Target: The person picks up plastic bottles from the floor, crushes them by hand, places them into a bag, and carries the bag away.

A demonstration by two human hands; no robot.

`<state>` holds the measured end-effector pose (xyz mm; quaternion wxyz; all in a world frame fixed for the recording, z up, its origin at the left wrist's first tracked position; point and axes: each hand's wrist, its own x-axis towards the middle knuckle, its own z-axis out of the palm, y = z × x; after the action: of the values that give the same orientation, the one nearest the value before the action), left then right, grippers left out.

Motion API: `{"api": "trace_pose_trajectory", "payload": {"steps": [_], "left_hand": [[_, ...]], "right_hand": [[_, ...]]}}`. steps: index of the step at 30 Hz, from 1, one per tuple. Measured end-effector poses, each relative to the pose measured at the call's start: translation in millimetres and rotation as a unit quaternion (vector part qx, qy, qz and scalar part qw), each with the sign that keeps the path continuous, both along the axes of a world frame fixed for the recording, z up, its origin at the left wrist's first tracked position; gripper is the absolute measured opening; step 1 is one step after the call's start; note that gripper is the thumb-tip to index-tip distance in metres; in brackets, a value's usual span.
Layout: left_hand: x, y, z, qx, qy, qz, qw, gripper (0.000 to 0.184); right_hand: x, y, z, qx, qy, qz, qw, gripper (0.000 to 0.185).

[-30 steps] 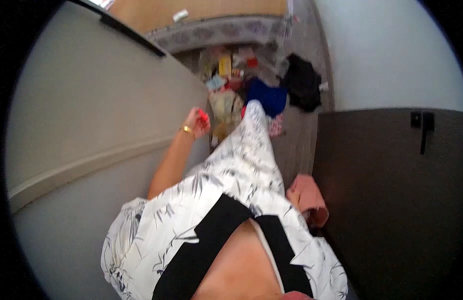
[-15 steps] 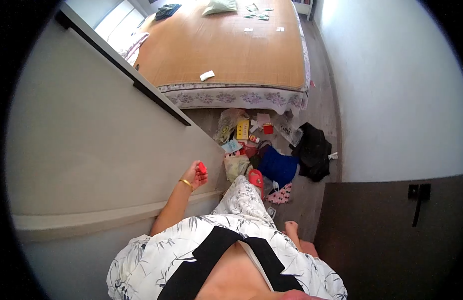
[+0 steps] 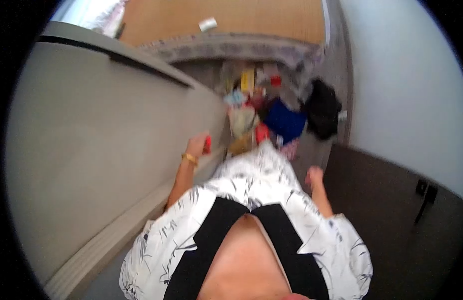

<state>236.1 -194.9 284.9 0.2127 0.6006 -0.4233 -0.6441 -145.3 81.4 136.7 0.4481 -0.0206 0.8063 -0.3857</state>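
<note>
My left hand, with a gold bangle at the wrist, is closed around a small bright red object whose kind I cannot make out. It hangs beside the pale cabinet panel. On the other side, my right hand is curled in and blurred, with nothing visible in it, close to the dark brown panel. Ahead on the floor lies a heap: a blue cloth, a black bundle, a yellow box, a small red box and a pale bag.
A bed with a tan mat and a flowered skirt stands beyond the heap. One white packet lies on the mat. A white wall runs along the right. A red slipper shows by the trouser hem.
The view has tipped downward and moved closer to the heap, blurring the picture. My right hand has swung forward into fuller view. The red object stays in my left hand.
</note>
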Motion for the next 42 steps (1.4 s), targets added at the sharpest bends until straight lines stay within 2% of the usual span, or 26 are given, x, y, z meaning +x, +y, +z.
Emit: {"api": "trace_pose_trajectory", "payload": {"steps": [1, 2, 3, 4, 5, 6, 10, 11, 12, 13, 15, 16, 17, 18, 20, 23, 28, 29, 31, 32, 36, 39, 40, 41, 42], "left_hand": [[-6.8, 19.5, 12.3, -0.018, 0.005, -0.04, 0.999, 0.032], [-5.5, 33.4, -3.4, -0.001, 0.002, -0.041, 0.999, 0.032], [-0.9, 58.2, -13.6, -0.002, -0.038, -0.064, 0.997, 0.032], [-15.3, 43.8, -12.1, -0.011, -0.08, -0.074, 0.994, 0.032], [-4.3, 72.6, -6.8, -0.051, -0.132, -0.091, 0.986, 0.032], [-10.6, 92.6, -2.0, -0.104, -0.173, -0.113, 0.973, 0.032], [-9.6, 251.1, 5.5, -0.12, -0.118, -0.077, 0.983, 0.038], [-43.5, 141.0, 29.2, -0.108, -0.066, -0.079, 0.989, 0.039], [-51.7, -19.2, 29.3, -0.051, -0.052, -0.097, 0.993, 0.039], [-44.0, -19.8, 21.5, -0.06, -0.051, -0.099, 0.992, 0.039], [-34.7, -8.4, -0.1, -0.058, -0.066, -0.134, 0.987, 0.039], [-30.5, -2.3, -8.8, -0.061, -0.076, -0.148, 0.984, 0.039], [-25.7, 9.2, -13.7, -0.063, -0.086, -0.161, 0.981, 0.038], [-24.5, -4.0, -13.8, -0.037, -0.092, -0.183, 0.978, 0.037], [-31.2, -54.5, 1.8, -0.024, -0.104, -0.204, 0.973, 0.036], [-41.2, -77.1, 17.1, 0.03, -0.089, -0.132, 0.987, 0.036], [-63.5, -80.8, 35.1, 0.063, -0.108, -0.118, 0.985, 0.035], [-59.6, -74.0, 33.2, 0.07, -0.112, -0.122, 0.984, 0.035], [-44.0, -58.1, 27.3, 0.085, -0.087, -0.098, 0.988, 0.035], [-41.9, -54.3, 24.7, 0.09, -0.072, -0.094, 0.989, 0.036], [-32.0, -41.8, 28.1, 0.105, 0.006, -0.057, 0.993, 0.031], [-14.4, -18.5, 39.0, 0.128, 0.02, -0.063, 0.99, 0.029], [-13.8, -12.6, 41.9, 0.129, 0.019, -0.071, 0.989, 0.029], [-15.1, -10.1, 42.3, 0.128, 0.019, -0.075, 0.989, 0.029], [-11.8, -8.8, 41.6, 0.129, 0.03, -0.07, 0.989, 0.029]], "right_hand": [[-3.2, 9.7, 14.1, -0.04, 0.015, 0.005, 0.999, 0.012], [4.1, 23.0, 27.1, -0.034, 0.036, -0.034, 0.998, 0.011], [11.9, 54.0, 33.9, -0.035, 0.045, 0.014, 0.998, 0.021], [-4.5, 29.1, 43.4, -0.077, 0.046, 0.039, 0.995, 0.023], [16.0, 61.4, 42.5, -0.111, 0.041, 0.057, 0.991, 0.026], [22.9, 94.4, 29.5, -0.108, 0.039, 0.046, 0.992, 0.026], [70.0, 294.9, -30.0, -0.085, 0.002, 0.016, 0.996, 0.025], [36.3, 209.2, -6.9, -0.066, 0.021, 0.012, 0.998, 0.025], [37.9, 98.9, 18.8, -0.006, 0.021, -0.005, 1.0, 0.025], [50.5, 115.2, 3.4, -0.015, 0.015, -0.012, 1.0, 0.026], [94.2, 159.0, 28.2, 0.107, 0.056, 0.057, 0.991, 0.022], [102.6, 219.2, -38.9, 0.079, 0.091, 0.056, 0.991, 0.018], [118.7, 255.2, -67.8, 0.051, 0.127, 0.056, 0.989, 0.014], [124.6, 271.6, -72.8, 0.101, 0.121, 0.058, 0.986, 0.015], [126.9, 234.3, -32.7, 0.145, 0.118, 0.049, 0.981, 0.015], [132.5, 213.5, 2.3, 0.155, 0.139, 0.033, 0.977, 0.017], [105.7, 132.2, 63.8, 0.089, 0.221, 0.015, 0.971, 0.019], [100.2, 119.6, 76.1, 0.066, 0.203, -0.005, 0.977, 0.02], [84.9, 89.2, 104.7, -0.009, 0.011, -0.119, 0.993, 0.027], [82.9, 79.8, 121.1, -0.017, 0.009, -0.093, 0.995, 0.034], [82.7, 92.0, 108.5, 0.019, 0.028, -0.031, 0.999, 0.032], [95.7, 114.4, 119.0, 0.042, 0.023, -0.059, 0.997, 0.027], [95.1, 143.6, 101.6, 0.043, 0.005, -0.054, 0.998, 0.026], [91.0, 174.9, 79.1, 0.079, 0.061, -0.001, 0.995, 0.023], [91.4, 186.5, 78.7, 0.104, 0.019, -0.034, 0.994, 0.02]]}}
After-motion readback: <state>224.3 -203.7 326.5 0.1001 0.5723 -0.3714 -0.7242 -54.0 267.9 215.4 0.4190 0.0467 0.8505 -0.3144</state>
